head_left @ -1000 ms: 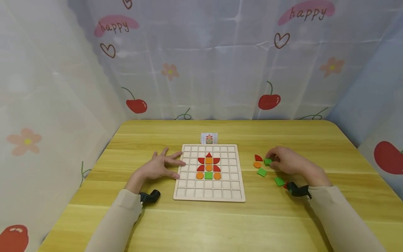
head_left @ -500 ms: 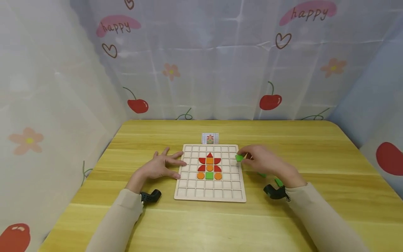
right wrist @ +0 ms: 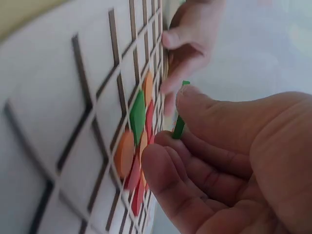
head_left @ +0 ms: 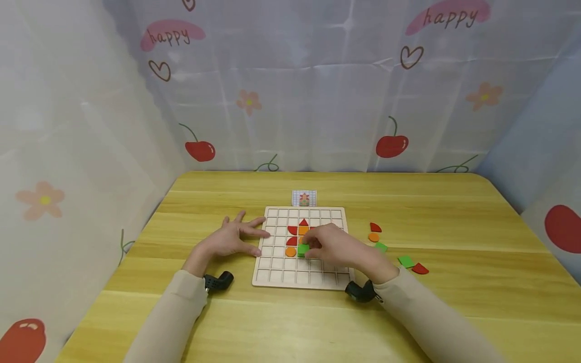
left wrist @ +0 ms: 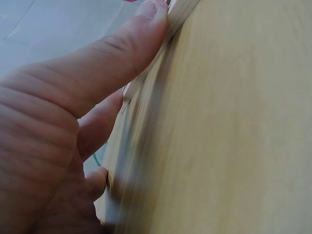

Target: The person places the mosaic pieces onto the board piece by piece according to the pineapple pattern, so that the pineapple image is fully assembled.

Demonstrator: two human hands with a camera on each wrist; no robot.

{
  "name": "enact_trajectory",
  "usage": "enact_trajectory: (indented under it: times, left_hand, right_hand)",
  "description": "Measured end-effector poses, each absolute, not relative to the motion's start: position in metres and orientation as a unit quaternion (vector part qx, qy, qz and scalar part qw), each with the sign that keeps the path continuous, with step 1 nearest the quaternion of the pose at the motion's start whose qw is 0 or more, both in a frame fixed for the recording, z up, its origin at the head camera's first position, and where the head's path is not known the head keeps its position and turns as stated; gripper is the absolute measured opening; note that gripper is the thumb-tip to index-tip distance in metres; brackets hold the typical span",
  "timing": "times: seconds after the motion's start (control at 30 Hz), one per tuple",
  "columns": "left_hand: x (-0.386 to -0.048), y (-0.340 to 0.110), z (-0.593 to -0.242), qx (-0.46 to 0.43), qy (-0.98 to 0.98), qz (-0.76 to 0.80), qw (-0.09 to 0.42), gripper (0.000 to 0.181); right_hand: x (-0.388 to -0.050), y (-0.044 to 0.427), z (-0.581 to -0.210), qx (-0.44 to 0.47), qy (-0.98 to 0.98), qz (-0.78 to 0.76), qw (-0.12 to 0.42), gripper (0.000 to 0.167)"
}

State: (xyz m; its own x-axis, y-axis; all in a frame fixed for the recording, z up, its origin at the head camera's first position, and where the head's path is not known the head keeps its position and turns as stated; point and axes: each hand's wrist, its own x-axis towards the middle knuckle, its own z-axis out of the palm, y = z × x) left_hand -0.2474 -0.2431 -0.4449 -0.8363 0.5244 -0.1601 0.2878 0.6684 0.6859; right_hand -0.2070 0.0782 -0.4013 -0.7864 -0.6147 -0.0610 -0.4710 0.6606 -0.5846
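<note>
A pale wooden grid board lies on the table. My left hand is at its left edge, fingers spread, with the thumb and fingertips touching the rim. Over the middle of the board, my right hand pinches a green square tile between thumb and fingers, held above the surface in the right wrist view. Set in the grid are a red triangle, an orange square, an orange disc, a green square and red quarter-circles. My right hand covers part of this pattern in the head view.
Loose tiles lie right of the board: a red quarter-circle, an orange disc, a green square beside another red quarter-circle, and a second green square. A small printed pattern card sits behind the board.
My right hand has picked up a green square from the loose tiles and carried it left over the board's middle. The left hand has stayed at the board's left edge.
</note>
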Motion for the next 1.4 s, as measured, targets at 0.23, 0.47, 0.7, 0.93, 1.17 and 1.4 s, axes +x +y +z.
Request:
enact_trajectory:
  times: [0.23,0.47,0.7,0.93,1.17,1.4]
  left_hand:
    - [-0.247,-0.242,-0.445,0.231,0.900,0.326,0.172,0.053]
    - [-0.246,-0.242,-0.443,0.235,0.900,0.328,0.167,0.053]
    - [-0.246,-0.242,-0.444,0.232,0.901,0.325,0.170,0.052]
    - [-0.247,-0.242,-0.444,0.233,0.899,0.331,0.168,0.053]
    - [-0.246,-0.241,-0.441,0.231,0.897,0.337,0.170,0.053]
    - [-0.246,-0.241,-0.442,0.231,0.899,0.330,0.171,0.054]
  right_hand:
    - [-0.198,0.051,-0.407,-0.316,0.902,-0.265,0.129,0.017]
    - [-0.191,0.043,-0.410,-0.332,0.902,-0.248,0.121,0.020]
    - [-0.187,0.042,-0.416,-0.342,0.906,-0.229,0.101,0.021]
    - [-0.186,0.046,-0.414,-0.348,0.902,-0.237,0.099,0.016]
    - [-0.189,0.066,-0.409,-0.321,0.910,-0.245,0.090,0.015]
    - [-0.190,0.098,-0.409,-0.280,0.925,-0.242,0.084,0.014]
